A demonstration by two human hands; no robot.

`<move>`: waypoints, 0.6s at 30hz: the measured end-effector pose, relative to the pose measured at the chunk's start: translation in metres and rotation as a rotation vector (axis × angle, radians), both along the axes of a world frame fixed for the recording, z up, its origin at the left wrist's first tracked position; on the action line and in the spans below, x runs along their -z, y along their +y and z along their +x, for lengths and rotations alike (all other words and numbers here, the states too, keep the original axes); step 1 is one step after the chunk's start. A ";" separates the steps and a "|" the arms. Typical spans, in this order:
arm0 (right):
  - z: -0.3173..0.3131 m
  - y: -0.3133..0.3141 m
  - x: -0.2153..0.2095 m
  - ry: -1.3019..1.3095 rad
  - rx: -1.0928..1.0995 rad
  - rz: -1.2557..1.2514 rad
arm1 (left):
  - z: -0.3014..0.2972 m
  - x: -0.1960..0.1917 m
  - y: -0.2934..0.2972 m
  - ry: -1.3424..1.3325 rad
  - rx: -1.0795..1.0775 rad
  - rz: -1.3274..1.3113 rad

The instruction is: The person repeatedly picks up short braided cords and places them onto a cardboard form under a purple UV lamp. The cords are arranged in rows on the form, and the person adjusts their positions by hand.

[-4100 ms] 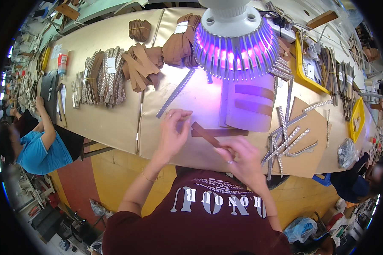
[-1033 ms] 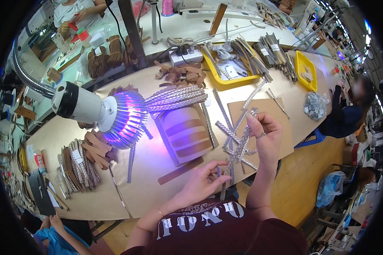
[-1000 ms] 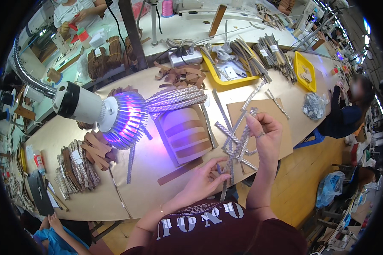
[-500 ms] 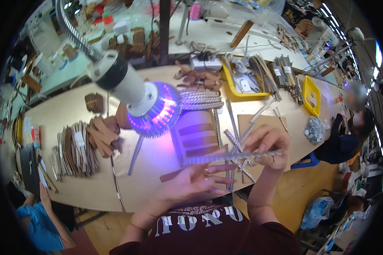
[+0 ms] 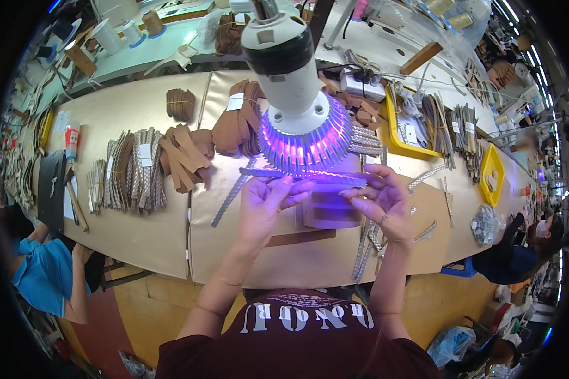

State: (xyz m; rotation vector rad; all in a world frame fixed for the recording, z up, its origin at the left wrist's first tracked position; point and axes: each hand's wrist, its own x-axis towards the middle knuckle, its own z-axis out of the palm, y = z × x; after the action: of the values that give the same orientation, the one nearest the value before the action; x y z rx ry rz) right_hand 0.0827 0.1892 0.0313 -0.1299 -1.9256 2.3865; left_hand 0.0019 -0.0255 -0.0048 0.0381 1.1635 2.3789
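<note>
Both hands hold a braided strip (image 5: 332,180) level beneath a lamp (image 5: 305,142) glowing purple. Its left part is pinched between the thumb and fingers of my left hand (image 5: 263,205). My right hand (image 5: 387,205) has its thumb and fingertips closed about the right end. Just below the strip, a light panel with brown bands (image 5: 332,211) lies on the table, partly hidden by the lamp and hands. A flat brown strip (image 5: 301,237) rests nearer to me. Loose braided strips (image 5: 365,251) lie crossed by my right forearm, and another braided strip (image 5: 229,199) lies left of my left hand.
Bundles of braided strips (image 5: 136,169) and brown leather-like strips (image 5: 184,158) lie to the left. Yellow trays (image 5: 417,150) and a bag of grey pieces (image 5: 486,225) are on the right. A person in a blue shirt (image 5: 44,268) sits at far left.
The braided strip has moved left and up to beneath the lamp. My left hand, formerly spread below it, now pinches it; my right hand has moved along. The whole view has shifted.
</note>
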 end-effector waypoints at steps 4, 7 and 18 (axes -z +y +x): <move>-0.001 -0.004 0.003 -0.022 0.094 -0.013 | -0.001 0.002 0.000 0.009 0.030 -0.012; -0.002 -0.004 0.004 -0.056 0.165 0.026 | 0.000 0.003 0.003 -0.028 0.057 -0.031; 0.013 0.021 0.004 -0.126 0.415 0.129 | -0.006 0.014 0.006 -0.023 0.051 -0.028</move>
State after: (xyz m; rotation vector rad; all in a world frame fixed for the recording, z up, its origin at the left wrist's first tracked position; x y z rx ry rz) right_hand 0.0953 0.2103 0.0272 -0.6185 -1.8705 2.0213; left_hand -0.0045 -0.0196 -0.0187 0.0303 1.1706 2.3127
